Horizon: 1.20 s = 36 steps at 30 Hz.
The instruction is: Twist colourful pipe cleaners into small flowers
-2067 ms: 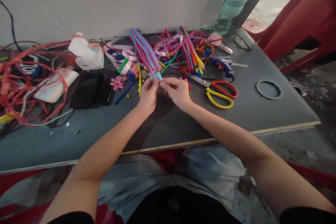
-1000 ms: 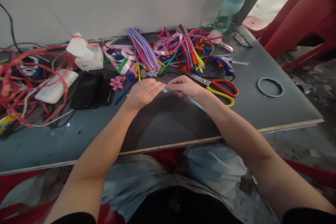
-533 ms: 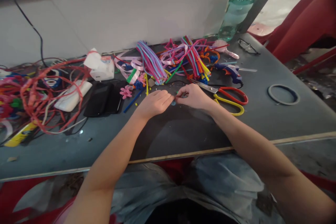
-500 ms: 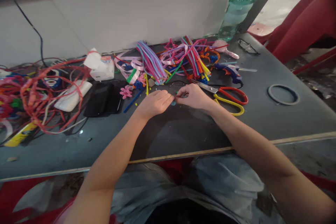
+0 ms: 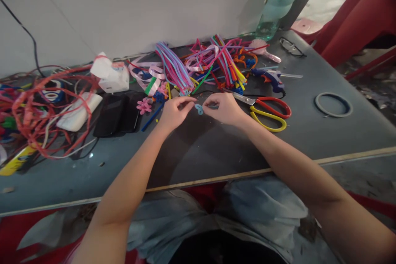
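A small light blue pipe cleaner (image 5: 199,109), bent into loops, shows between my two hands above the dark tabletop. My left hand (image 5: 175,112) pinches at its left side with thumb and forefinger. From the other side, the fingertips of my right hand (image 5: 223,109) are closed on it; the exact grip is partly hidden. Just beyond the hands lie a bundle of purple, blue and pink pipe cleaners (image 5: 175,66) and a multicoloured bundle (image 5: 227,64). Scissors (image 5: 268,111) with red and yellow handles rest beside my right wrist.
Left of my hands are a pink pipe-cleaner flower (image 5: 144,106), black phones (image 5: 111,114), a white box (image 5: 115,80) and tangled red cord (image 5: 31,109). To the right lie a glue gun (image 5: 269,80) and a grey ring (image 5: 333,105). A green bottle (image 5: 276,8) stands at the back.
My hands have drawn slightly apart, and my left fingers have turned, uncovering the light blue loops between them. The view has shifted a little.
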Motion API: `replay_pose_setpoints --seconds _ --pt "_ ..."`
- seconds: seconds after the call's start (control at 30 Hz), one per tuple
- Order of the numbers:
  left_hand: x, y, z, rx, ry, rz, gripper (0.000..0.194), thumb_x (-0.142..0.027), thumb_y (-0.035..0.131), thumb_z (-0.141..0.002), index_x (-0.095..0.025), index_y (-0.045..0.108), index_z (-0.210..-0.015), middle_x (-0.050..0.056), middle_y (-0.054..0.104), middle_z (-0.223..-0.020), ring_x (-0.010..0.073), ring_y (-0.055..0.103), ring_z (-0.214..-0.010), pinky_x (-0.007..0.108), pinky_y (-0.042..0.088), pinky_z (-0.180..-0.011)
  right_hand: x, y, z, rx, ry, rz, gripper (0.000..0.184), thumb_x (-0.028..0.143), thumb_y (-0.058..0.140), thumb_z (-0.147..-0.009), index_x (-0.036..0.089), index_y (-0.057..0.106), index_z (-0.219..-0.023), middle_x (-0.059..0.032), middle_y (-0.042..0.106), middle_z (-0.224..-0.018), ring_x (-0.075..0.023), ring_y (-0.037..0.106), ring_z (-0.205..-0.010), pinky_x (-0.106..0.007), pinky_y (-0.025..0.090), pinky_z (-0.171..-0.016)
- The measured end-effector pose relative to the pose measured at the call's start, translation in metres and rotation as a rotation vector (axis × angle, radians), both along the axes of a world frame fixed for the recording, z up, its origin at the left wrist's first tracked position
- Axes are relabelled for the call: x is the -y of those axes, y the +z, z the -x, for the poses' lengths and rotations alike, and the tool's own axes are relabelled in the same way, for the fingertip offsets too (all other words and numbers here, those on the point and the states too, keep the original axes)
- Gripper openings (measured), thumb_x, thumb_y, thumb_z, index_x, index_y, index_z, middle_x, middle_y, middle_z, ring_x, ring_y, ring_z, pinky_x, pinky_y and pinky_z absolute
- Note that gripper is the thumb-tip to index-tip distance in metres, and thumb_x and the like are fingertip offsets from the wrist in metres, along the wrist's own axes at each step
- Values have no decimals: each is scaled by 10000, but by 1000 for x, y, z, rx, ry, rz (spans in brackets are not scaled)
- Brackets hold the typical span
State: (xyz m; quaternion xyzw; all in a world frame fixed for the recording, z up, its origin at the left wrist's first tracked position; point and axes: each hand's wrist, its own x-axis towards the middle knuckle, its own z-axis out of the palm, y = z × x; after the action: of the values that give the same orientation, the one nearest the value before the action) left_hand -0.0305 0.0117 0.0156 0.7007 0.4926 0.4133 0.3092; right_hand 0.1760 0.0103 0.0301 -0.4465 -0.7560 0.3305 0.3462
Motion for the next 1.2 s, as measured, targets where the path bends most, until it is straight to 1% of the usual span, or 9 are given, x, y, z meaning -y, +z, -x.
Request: replay_pose_setpoints --seconds 0.17,0.4,0.57,0.73,0.83,0.9,0.97,1.1,1.2 --pt "1 -3 6 -345 -89 -622 214 -378 642 -966 -242 800 -1014 68 805 -941 214 694 -889 370 531 -855 -7 0 -3 -171 -4 250 186 309 682 -741 149 767 -699 -7 656 -623 -96 504 -594 -248 369 -579" --pt "3 1 5 -529 -151 -932 180 -267 604 -996 -186 762 -970 58 784 -840 175 685 -797 310 552 -756 -6 -2 0 -182 67 260 209 342 690 -726 151 777 -723 -9 699 -666 -97 528 -613 -257 404 -621" --pt "12 2 -6 -406 -37 -729 215 -268 625 -918 -178 736 -758 44 734 -693 164 643 -677 298 514 -671 -1 -4 2 -68 -14 0 143 246 665 -774 165 782 -773 -49 765 -824 -153 652 -762 -284 472 -727" --pt "22 14 -21 0 196 30 197 -282 698 -707 -175 641 -552 -24 550 -489 88 447 -469 244 337 -490 8 -10 8 97 -10 -312 194 194 587 -865 148 769 -913 -104 762 -1032 -200 703 -949 -286 507 -770" --pt "17 18 -20 239 184 446 212 -263 693 -640 -179 574 -486 -52 405 -420 54 303 -409 223 193 -423 13 -10 9 272 43 -414 239 193 540 -917 164 757 -1011 -104 743 -1140 -200 706 -967 -269 483 -687" --pt "11 18 -15 298 117 608 211 -280 716 -625 -177 583 -498 -47 407 -427 49 285 -401 220 147 -408 13 -10 8 288 37 -413 238 187 531 -930 167 753 -1011 -100 738 -1140 -197 705 -971 -266 482 -686" --pt "5 16 -8 282 45 602 251 -341 756 -634 -171 612 -519 -15 493 -463 59 342 -414 221 175 -404 10 -10 7 223 22 -360 200 178 559 -912 163 753 -957 -95 747 -1081 -200 704 -980 -275 500 -737" --pt "-2 12 5 49 16 142 358 -509 738 -776 -158 801 -804 78 760 -749 147 616 -635 243 410 -536 -2 -10 3 74 23 -212 134 181 618 -869 156 749 -859 -84 760 -939 -186 695 -891 -292 505 -778" --pt "1 10 6 -80 -46 -84 462 -570 729 -821 -181 824 -1052 92 806 -924 175 677 -748 260 473 -621 -8 -11 0 57 21 -177 132 188 625 -867 149 751 -867 -89 765 -928 -181 679 -848 -304 492 -771"
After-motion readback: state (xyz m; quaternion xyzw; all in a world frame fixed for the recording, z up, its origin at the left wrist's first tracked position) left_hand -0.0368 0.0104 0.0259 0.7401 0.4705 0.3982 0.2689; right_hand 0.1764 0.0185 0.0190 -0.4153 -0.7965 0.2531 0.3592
